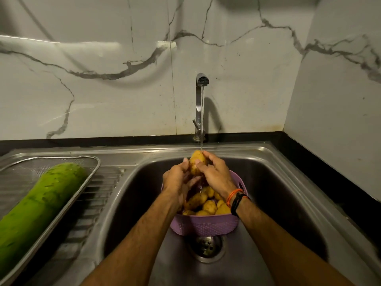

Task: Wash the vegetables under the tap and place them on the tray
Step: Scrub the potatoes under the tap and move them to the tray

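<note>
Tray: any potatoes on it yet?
No, the tray holds only a green gourd; the potatoes sit in the basket.

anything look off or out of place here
Nothing stands out. Both hands, left hand and right hand, hold a potato under the running tap; the gourd lies on the tray.

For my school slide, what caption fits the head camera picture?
Both hands rinse a yellow potato under the steel tap.
</note>
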### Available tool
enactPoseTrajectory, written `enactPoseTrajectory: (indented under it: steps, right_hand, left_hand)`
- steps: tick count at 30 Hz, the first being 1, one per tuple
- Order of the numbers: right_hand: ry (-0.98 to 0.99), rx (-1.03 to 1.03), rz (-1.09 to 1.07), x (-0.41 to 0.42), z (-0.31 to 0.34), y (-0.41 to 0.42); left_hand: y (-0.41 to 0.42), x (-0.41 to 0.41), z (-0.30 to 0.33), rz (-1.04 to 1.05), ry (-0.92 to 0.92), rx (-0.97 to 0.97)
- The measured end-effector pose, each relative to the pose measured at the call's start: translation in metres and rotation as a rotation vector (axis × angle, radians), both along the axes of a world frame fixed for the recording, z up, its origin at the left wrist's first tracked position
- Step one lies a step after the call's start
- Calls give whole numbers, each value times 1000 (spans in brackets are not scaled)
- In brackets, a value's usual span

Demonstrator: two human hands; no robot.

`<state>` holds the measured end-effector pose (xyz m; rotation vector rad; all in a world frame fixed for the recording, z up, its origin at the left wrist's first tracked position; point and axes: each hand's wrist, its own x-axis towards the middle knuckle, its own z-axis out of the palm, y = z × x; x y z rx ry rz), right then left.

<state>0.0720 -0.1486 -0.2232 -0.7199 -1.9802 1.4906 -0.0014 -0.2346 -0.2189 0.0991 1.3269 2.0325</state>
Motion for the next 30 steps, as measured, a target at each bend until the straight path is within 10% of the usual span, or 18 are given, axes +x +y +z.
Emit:
enactPoseTrajectory:
  steps: [30]
  right_hand:
    - [-79,348,-83,14,7,-11]
  left_hand:
    - [-4,12,10,-72,74,58]
